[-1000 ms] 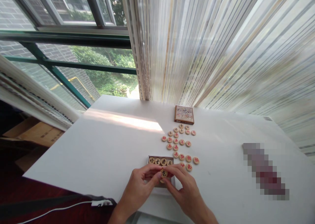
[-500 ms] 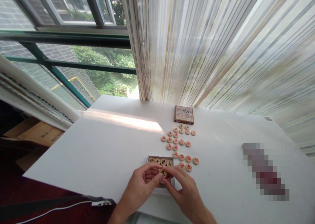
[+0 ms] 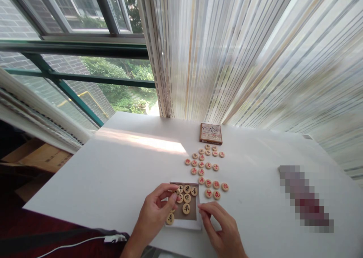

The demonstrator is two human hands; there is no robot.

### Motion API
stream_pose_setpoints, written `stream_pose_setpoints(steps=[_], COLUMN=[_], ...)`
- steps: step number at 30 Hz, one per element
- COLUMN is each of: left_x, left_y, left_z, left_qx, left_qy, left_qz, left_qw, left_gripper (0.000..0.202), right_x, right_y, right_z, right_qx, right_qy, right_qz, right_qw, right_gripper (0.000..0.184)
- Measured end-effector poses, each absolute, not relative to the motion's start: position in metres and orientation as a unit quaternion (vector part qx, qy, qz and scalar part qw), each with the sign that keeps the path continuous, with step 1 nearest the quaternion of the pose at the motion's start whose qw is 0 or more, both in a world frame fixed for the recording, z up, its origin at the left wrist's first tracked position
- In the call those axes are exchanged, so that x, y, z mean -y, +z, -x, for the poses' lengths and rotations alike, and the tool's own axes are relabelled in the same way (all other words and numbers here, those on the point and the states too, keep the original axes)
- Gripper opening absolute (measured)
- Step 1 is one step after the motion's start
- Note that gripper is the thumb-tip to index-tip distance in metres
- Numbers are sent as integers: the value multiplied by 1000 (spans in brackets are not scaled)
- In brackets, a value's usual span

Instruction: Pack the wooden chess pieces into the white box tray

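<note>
Both hands work at the shallow brown cardboard tray [image 3: 195, 212] by the desk's near edge: left hand [image 3: 154, 216] pinches a black-lettered round wooden piece [image 3: 179, 198], right hand [image 3: 222, 227] loosely curled, empty; several seated, red-lettered discs [image 3: 208, 167] remain outside.

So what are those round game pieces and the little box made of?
The round pieces look like pale wood with a smooth finish, with red or black painted characters. The open box looks like cardboard: thin white walls, matte brown floor. The left hand touches its pieces.
</note>
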State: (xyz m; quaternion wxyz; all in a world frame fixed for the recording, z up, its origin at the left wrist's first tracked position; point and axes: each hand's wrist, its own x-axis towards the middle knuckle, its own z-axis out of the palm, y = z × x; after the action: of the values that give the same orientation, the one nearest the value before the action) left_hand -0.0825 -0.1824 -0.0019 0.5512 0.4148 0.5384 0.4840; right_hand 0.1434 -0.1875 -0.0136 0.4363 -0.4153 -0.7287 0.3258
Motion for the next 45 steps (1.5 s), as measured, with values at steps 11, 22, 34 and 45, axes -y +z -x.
stream_pose_setpoints(steps=[11,22,34,45], left_x=[181,185,187,180], left_y=[0,12,20,23], left_z=[99,101,94,98], left_qx=[-555,-633,-596,-569], left_qy=[475,364,289,173], left_qz=[-412,-511,-620,-742], left_qw=[545,454,420,311], left_gripper=[38,23,8,11], right_x=[199,195,194,193], right_y=[-35,-39,-39,-42], right_z=[-161,-166,-166,-167], right_qx=[713,712,703,709], right_qy=[323,326,326,339], right_qz=[449,457,462,454], right_qw=[432,422,430,420], right_gripper=[22,15,15,17])
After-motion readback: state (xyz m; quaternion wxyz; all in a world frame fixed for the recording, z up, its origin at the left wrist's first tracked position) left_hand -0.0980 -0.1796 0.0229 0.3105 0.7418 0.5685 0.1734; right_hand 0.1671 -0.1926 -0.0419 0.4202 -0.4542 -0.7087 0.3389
